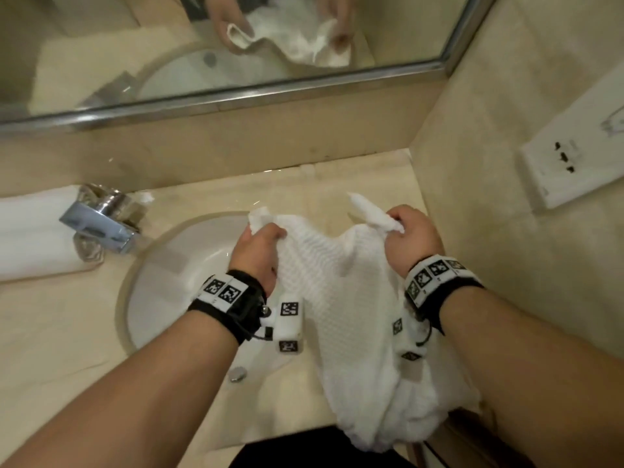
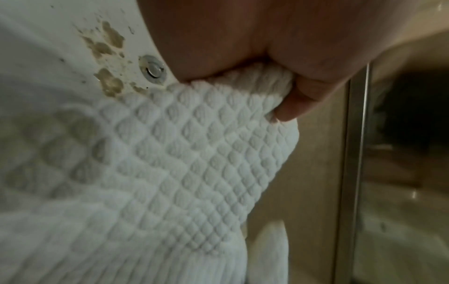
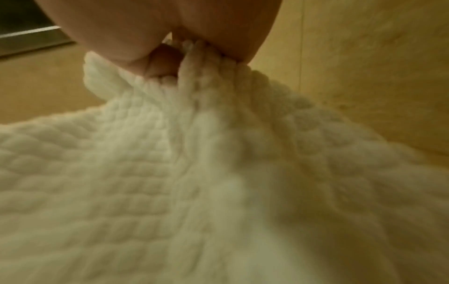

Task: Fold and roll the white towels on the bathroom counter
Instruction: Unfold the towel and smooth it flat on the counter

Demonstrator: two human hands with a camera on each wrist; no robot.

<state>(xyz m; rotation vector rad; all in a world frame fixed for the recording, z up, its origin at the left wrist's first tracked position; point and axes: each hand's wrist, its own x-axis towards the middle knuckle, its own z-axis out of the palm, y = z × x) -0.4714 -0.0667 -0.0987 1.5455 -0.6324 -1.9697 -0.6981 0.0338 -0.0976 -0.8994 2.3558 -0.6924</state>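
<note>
A white waffle-textured towel (image 1: 341, 298) hangs between my two hands above the right side of the sink. My left hand (image 1: 260, 244) grips its left top corner, and that corner pokes up past the fingers. My right hand (image 1: 408, 236) grips the right top corner in a bunched fist. The towel's lower part drapes over the counter's front edge. In the left wrist view my curled fingers (image 2: 294, 103) clamp the gathered towel (image 2: 194, 163). The right wrist view shows the towel (image 3: 194, 182) pinched in folds under my fist (image 3: 170, 38).
A folded white towel (image 1: 33, 234) lies on the beige counter (image 1: 60, 349) at the left, behind the chrome faucet (image 1: 101, 224). The oval sink (image 1: 175, 275) sits below my left hand. A mirror (image 1: 169, 45) runs along the back. A wall with a socket plate (image 1: 570, 167) stands close on the right.
</note>
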